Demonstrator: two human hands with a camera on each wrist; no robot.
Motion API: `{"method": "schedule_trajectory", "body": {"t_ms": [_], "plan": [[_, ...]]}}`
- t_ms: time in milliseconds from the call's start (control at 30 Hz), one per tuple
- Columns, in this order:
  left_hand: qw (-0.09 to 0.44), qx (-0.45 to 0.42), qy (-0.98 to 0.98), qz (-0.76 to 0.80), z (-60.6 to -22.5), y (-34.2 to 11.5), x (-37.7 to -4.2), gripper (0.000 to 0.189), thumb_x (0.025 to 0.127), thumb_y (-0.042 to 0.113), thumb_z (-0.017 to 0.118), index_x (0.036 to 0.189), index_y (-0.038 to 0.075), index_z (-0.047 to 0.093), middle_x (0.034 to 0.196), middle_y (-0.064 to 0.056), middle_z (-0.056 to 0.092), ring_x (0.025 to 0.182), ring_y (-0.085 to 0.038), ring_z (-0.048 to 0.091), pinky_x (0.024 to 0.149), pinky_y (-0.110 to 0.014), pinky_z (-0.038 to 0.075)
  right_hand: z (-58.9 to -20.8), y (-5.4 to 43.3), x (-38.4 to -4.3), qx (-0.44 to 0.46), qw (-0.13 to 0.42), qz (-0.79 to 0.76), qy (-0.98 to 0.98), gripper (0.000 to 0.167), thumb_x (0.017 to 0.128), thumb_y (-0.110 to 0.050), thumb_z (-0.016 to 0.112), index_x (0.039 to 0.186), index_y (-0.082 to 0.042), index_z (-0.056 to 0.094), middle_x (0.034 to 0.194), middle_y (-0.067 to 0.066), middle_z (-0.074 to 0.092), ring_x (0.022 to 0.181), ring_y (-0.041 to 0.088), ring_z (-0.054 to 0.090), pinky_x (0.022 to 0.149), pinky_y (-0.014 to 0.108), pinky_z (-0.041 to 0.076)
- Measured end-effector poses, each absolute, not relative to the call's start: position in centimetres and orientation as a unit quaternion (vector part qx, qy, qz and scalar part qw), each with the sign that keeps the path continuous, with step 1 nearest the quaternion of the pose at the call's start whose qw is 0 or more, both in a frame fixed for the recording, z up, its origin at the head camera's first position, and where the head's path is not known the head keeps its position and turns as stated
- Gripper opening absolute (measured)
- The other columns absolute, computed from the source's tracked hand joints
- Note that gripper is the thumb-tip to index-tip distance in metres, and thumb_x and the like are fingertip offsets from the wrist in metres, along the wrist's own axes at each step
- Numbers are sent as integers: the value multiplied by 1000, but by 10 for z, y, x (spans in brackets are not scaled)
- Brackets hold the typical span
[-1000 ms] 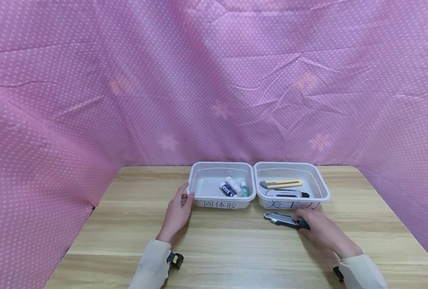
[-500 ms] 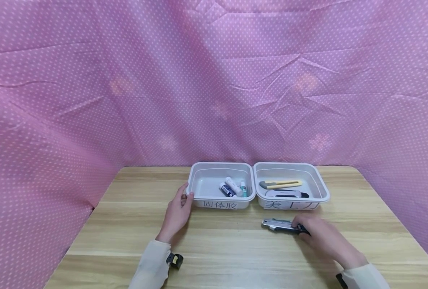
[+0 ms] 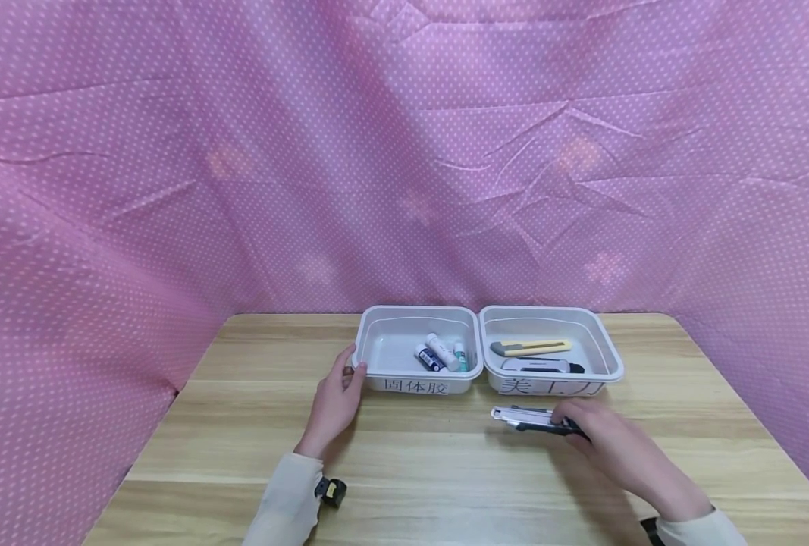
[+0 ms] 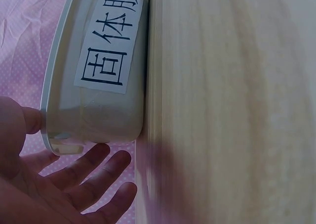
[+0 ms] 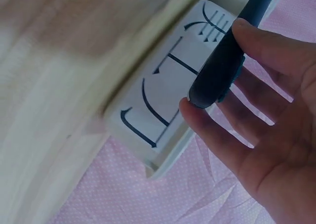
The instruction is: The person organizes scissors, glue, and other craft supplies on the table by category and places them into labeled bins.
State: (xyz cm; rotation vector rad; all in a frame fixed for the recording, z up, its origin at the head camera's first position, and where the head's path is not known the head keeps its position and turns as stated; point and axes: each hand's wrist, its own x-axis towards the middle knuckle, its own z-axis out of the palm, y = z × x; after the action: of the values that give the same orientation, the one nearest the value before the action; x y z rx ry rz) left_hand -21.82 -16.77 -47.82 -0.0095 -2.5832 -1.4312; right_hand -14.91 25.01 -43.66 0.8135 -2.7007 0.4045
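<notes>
My right hand grips a silver and black utility knife, held just above the table in front of the right white plastic box. In the right wrist view, the thumb and fingers pinch the knife's dark handle. My left hand holds the near left corner of the left white plastic box, thumb at the rim and fingers along the side. A yellow utility knife and a white and black one lie in the right box. In the left box lie several glue sticks.
Both boxes stand side by side at the back of the wooden table, each with a paper label on its front. Pink dotted cloth hangs behind and at the sides.
My right hand has drawn the utility knife a little towards me and away from the right box, then lifted it slightly. My left hand has stayed at the left box.
</notes>
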Motion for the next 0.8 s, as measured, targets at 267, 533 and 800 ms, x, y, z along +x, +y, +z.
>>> {"method": "schedule_trajectory", "body": {"t_ms": [267, 533, 800], "plan": [[91, 2, -870, -485, -478, -168, -219, 57, 108, 35, 50, 158, 11, 37, 131, -26, 65, 118, -37, 68, 104, -55, 53, -424, 248, -159, 310, 189, 140, -921, 43, 71, 4, 87, 96, -21, 64, 100, -7, 67, 95, 13, 64, 77, 40, 60], [92, 3, -871, -482, -479, -167, -219, 57, 108, 35, 51, 158, 10, 37, 129, -25, 67, 117, -36, 68, 103, -55, 53, -409, 249, -165, 306, 207, 143, -918, 42, 72, 6, 86, 99, -21, 66, 100, -7, 69, 93, 14, 66, 75, 42, 60], [90, 2, -872, -481, -477, -167, -219, 57, 108, 36, 50, 158, 10, 37, 131, -26, 66, 118, -37, 68, 103, -54, 54, -393, 252, -172, 302, 222, 146, -916, 40, 75, 3, 84, 102, -20, 66, 107, -3, 71, 100, 18, 68, 81, 45, 60]]}}
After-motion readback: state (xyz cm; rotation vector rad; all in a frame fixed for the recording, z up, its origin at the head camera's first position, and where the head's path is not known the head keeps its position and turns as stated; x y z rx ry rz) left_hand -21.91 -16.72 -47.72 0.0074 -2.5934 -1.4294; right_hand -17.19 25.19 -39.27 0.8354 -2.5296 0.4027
